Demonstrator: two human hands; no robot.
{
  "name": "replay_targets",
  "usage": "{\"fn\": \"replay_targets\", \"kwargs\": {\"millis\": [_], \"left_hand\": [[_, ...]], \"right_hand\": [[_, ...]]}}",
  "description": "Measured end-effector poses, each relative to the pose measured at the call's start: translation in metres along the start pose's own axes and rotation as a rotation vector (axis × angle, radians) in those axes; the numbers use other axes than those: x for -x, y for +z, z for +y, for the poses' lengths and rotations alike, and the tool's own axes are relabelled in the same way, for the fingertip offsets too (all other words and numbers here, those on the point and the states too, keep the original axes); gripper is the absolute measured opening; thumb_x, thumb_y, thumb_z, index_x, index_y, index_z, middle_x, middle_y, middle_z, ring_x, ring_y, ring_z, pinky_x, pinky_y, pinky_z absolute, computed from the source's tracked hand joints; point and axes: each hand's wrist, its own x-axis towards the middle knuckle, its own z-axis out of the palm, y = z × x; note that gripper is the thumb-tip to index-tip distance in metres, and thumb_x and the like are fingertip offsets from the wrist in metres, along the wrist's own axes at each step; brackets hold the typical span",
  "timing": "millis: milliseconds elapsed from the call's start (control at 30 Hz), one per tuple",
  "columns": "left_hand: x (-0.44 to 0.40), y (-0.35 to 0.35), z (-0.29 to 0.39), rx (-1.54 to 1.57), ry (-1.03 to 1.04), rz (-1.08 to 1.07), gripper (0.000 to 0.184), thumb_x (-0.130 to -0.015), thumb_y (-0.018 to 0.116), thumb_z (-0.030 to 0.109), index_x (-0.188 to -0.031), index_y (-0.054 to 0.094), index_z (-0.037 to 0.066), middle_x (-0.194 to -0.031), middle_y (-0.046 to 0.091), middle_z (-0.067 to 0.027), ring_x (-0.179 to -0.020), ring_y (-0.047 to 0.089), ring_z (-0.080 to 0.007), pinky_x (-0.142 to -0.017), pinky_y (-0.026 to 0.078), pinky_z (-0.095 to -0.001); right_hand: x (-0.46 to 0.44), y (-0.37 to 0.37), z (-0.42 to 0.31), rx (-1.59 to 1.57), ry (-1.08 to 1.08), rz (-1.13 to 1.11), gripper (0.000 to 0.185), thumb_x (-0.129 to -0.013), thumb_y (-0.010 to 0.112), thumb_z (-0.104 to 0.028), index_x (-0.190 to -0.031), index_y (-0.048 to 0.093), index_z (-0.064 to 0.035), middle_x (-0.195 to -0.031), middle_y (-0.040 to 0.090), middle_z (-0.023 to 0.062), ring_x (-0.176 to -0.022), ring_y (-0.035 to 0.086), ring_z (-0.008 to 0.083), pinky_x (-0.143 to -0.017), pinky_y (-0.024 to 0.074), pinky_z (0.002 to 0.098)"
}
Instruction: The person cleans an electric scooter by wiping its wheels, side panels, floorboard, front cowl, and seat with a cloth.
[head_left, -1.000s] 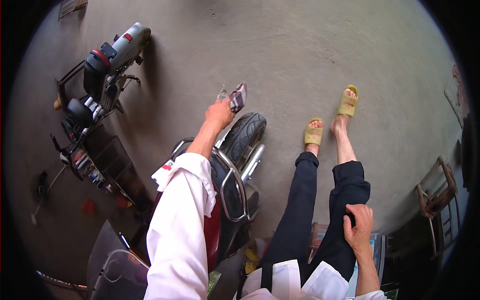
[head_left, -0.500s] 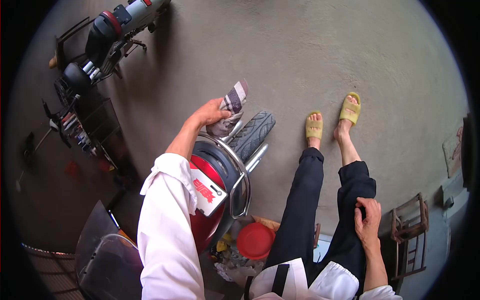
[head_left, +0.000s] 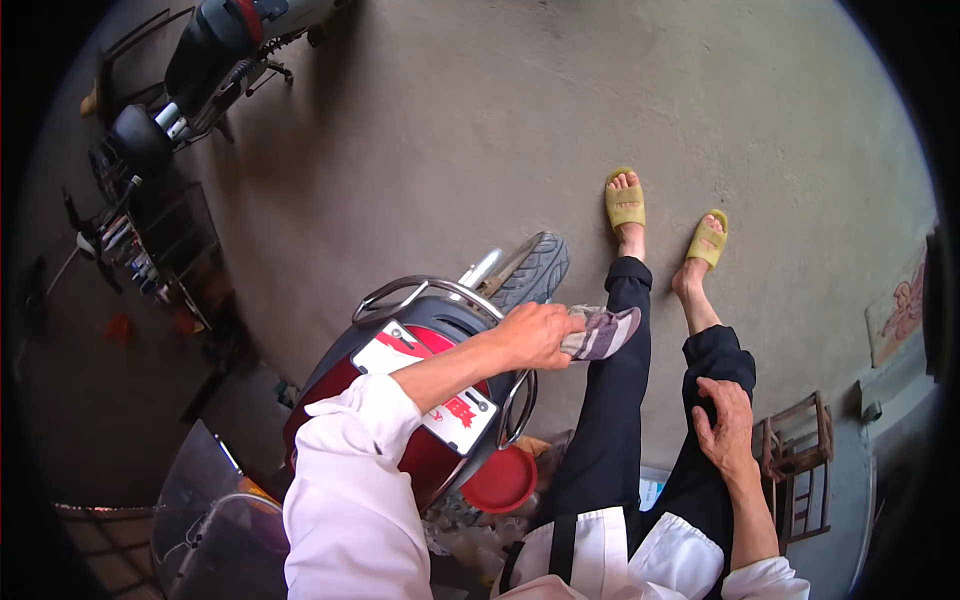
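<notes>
My left hand point(head_left: 540, 335) is closed around a bunched striped cloth point(head_left: 612, 334) in grey, white and dark purple. It hovers over the right side of the chrome grab rail point(head_left: 410, 290) at the back of a red motorcycle point(head_left: 345, 395); whether it touches the rail I cannot tell. Beneath my forearm lies a white plate with red markings point(head_left: 462, 420) on the tail. The rear tyre point(head_left: 538, 270) shows just beyond the hand. My right hand point(head_left: 725, 425) rests on my right leg near the knee, fingers loosely spread, holding nothing.
My feet in yellow-green slippers point(head_left: 626, 203) stand on the concrete floor point(head_left: 450, 130). A red basin point(head_left: 502, 480) sits beside the motorcycle. Another two-wheeler point(head_left: 205, 65) and a cluttered rack point(head_left: 150, 255) are at left. A wooden chair point(head_left: 798, 460) stands at right.
My left hand has carried the cloth from the rail's far left side rightward and nearer to me. My left foot has moved forward. The right hand stays on the leg.
</notes>
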Motion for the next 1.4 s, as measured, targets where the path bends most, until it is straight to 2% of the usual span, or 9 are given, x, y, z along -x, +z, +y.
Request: {"fn": "replay_targets", "kwargs": {"millis": [167, 333, 533, 600, 700, 867, 1000, 1200, 1400], "left_hand": [[0.078, -0.057, 0.003, -0.142, -0.204, 0.182, 0.045, -0.067, 0.075, 0.023, -0.109, 0.065, 0.011, -0.097, 0.062, -0.0133, -0.09, 0.065, -0.0341, -0.076, 0.054, -0.0437], [0.102, -0.115, -0.066, -0.068, -0.525, 0.405, 0.035, -0.071, 0.065, 0.023, -0.1, 0.068, 0.004, -0.098, 0.065, -0.0223, -0.092, 0.064, -0.0405, -0.081, 0.051, -0.0464], [0.09, -0.046, -0.011, -0.134, -0.714, 0.22, 0.046, -0.072, 0.066, 0.024, -0.111, 0.063, -0.001, -0.104, 0.066, -0.023, -0.094, 0.066, -0.0384, -0.081, 0.052, -0.05], [0.093, -0.003, 0.017, -0.105, -0.521, 0.262, 0.05, -0.072, 0.066, 0.024, -0.114, 0.062, -0.002, -0.11, 0.066, -0.0241, -0.097, 0.067, -0.0372, -0.084, 0.055, -0.0463], [0.085, 0.027, 0.074, -0.168, -0.497, -0.091, 0.06, -0.071, 0.07, 0.029, -0.127, 0.061, 0.01, -0.123, 0.058, -0.0216, -0.098, 0.066, -0.0394, -0.084, 0.056, -0.0456], [0.074, -0.025, 0.062, -0.264, -0.748, -0.183, 0.066, -0.07, 0.073, 0.033, -0.131, 0.059, 0.013, -0.123, 0.055, -0.0225, -0.097, 0.067, -0.0361, -0.08, 0.057, -0.0448], [0.095, -0.099, 0.007, -0.471, -1.042, -0.259, 0.08, -0.073, 0.073, 0.038, -0.146, 0.044, 0.023, -0.133, 0.054, -0.0175, -0.107, 0.066, -0.0304, -0.09, 0.054, -0.0412], [0.056, -0.107, 0.003, -0.441, -0.96, -0.63, 0.071, -0.071, 0.069, 0.033, -0.139, 0.052, 0.022, -0.122, 0.067, -0.0121, -0.112, 0.065, -0.028, -0.092, 0.053, -0.0397], [0.068, -0.05, 0.027, -0.402, -0.727, -0.47, 0.069, -0.07, 0.069, 0.036, -0.135, 0.054, 0.019, -0.118, 0.065, -0.0142, -0.101, 0.068, -0.0309, -0.084, 0.055, -0.0412]], "right_hand": [[0.007, 0.0, 0.004, 0.022, 0.048, 0.0, 0.042, -0.07, 0.068, -0.003, -0.112, 0.062, -0.0052, -0.093, 0.063, 0.0116, -0.091, 0.059, 0.0306, -0.084, 0.0437, 0.0395], [-0.017, -0.022, -0.022, 0.128, -0.011, -0.017, 0.041, -0.071, 0.068, -0.004, -0.112, 0.062, -0.005, -0.093, 0.063, 0.0121, -0.09, 0.058, 0.031, -0.082, 0.0443, 0.0404], [-0.023, -0.028, -0.009, -0.113, 0.048, 0.031, 0.043, -0.07, 0.07, -0.003, -0.113, 0.062, -0.0055, -0.092, 0.062, 0.0129, -0.089, 0.059, 0.0316, -0.082, 0.0463, 0.0414], [-0.025, -0.027, 0.006, -0.046, -0.099, -0.016, 0.043, -0.071, 0.069, -0.002, -0.113, 0.061, -0.0034, -0.091, 0.062, 0.0139, -0.088, 0.06, 0.0327, -0.08, 0.0475, 0.0408], [-0.031, -0.05, 0.005, -0.057, -0.109, -0.051, 0.041, -0.07, 0.067, 0.0, -0.111, 0.061, -0.0017, -0.09, 0.063, 0.0147, -0.086, 0.06, 0.0336, -0.079, 0.0482, 0.0411], [-0.033, -0.073, 0.032, -0.109, -0.06, -0.01, 0.04, -0.069, 0.066, 0.001, -0.11, 0.062, -0.0012, -0.09, 0.063, 0.0153, -0.085, 0.06, 0.0334, -0.079, 0.0484, 0.0411], [-0.038, -0.078, 0.033, -0.102, -0.061, -0.002, 0.038, -0.069, 0.067, 0.001, -0.107, 0.062, -0.0022, -0.087, 0.061, 0.0139, -0.084, 0.059, 0.0328, -0.079, 0.0477, 0.041], [-0.036, -0.073, 0.037, -0.127, -0.068, -0.007, 0.038, -0.069, 0.067, 0.001, -0.106, 0.062, -0.0027, -0.087, 0.061, 0.0127, -0.085, 0.059, 0.032, -0.079, 0.0473, 0.0402], [-0.042, -0.064, 0.027, -0.094, -0.074, 0.01, 0.038, -0.07, 0.069, -0.002, -0.107, 0.063, -0.0038, -0.087, 0.061, 0.0118, -0.084, 0.058, 0.0307, -0.078, 0.0458, 0.0402]]}}
